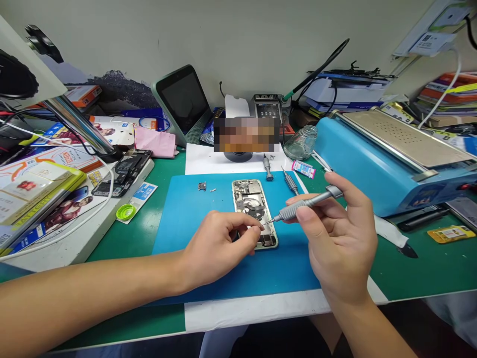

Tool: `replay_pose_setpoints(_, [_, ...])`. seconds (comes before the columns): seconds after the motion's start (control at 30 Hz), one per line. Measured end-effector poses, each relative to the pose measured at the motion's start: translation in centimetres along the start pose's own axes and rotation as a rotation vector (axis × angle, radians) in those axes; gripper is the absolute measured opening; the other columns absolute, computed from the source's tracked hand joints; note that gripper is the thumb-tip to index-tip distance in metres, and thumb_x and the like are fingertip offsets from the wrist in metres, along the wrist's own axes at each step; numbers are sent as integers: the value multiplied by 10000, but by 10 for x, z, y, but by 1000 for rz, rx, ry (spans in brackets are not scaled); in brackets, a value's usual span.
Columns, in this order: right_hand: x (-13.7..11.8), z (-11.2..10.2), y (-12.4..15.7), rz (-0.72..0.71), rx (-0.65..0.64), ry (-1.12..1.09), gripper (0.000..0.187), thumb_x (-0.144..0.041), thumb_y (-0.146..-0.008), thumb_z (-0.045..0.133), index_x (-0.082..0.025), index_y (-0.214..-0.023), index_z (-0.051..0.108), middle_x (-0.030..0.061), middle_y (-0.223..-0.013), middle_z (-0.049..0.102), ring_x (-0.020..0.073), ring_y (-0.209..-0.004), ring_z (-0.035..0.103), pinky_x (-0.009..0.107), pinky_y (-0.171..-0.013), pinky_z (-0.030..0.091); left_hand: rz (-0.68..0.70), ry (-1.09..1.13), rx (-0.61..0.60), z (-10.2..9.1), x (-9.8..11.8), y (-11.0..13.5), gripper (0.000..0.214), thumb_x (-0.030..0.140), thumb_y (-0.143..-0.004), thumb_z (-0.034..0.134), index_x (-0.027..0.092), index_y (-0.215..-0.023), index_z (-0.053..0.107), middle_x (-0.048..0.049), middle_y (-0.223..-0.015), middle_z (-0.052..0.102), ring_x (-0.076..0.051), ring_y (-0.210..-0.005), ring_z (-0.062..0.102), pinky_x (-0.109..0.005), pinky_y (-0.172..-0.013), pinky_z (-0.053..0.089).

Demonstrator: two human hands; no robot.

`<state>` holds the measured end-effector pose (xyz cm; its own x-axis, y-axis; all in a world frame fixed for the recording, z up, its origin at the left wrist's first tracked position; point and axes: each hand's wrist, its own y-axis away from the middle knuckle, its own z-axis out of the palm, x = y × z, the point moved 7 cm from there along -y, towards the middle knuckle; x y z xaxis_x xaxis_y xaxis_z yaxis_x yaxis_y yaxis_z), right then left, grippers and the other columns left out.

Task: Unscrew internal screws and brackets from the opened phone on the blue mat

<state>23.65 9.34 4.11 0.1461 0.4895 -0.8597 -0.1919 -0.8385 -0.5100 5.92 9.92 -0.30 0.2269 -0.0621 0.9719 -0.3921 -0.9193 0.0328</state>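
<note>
An opened phone (252, 203) with its insides showing lies face down on a blue mat (186, 214). My left hand (219, 246) rests on the mat at the phone's lower left, fingers curled and pinched against its edge. My right hand (335, 233) grips a grey precision screwdriver (307, 203), whose tip points at the phone's lower right side. Small loose parts (202, 186) lie on the mat left of the phone.
Two more screwdrivers (289, 180) and a glass jar (301, 143) sit behind the mat. A blue heating machine (391, 154) stands at the right. A disassembled phone (122, 174), a green cap (125, 212) and boxes lie at the left, a tablet (182, 104) behind.
</note>
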Motion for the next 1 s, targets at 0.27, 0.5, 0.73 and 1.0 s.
replay_pose_setpoints(0.27, [0, 0, 0, -5, -5, -30, 491, -156, -925, 750, -324, -1370, 629, -8, -922, 779, 188, -839, 779, 323, -713, 723, -5, 0, -9, 0, 1, 0, 232, 268, -973, 574, 165, -859, 747, 14, -653, 693, -139, -602, 596, -248, -564, 414])
replay_pose_setpoints(0.5, [0, 1, 0, -10, -17, -64, 492, -128, -925, 746, -329, -1361, 639, -28, -925, 784, 146, -840, 778, 241, -733, 711, -6, -1, -7, 0, 1, 0, 236, 285, -972, 577, 173, -837, 736, 19, -648, 693, -139, -604, 599, -246, -558, 408])
replay_pose_setpoints(0.73, [1, 0, 1, -5, -17, -62, 496, -125, -927, 745, -324, -1366, 632, -27, -928, 786, 144, -849, 780, 237, -743, 714, -10, 4, -9, 0, 0, 0, 239, 291, -985, 577, 177, -850, 739, 19, -656, 699, -136, -596, 595, -245, -561, 410])
replay_pose_setpoints(1.0, [0, 1, 0, -6, -22, -67, 492, -119, -931, 739, -327, -1365, 635, -28, -927, 787, 139, -843, 782, 227, -739, 714, -1, 14, -13, 0, -1, -1, 236, 273, -990, 575, 178, -842, 732, 18, -657, 693, -137, -604, 598, -246, -569, 412])
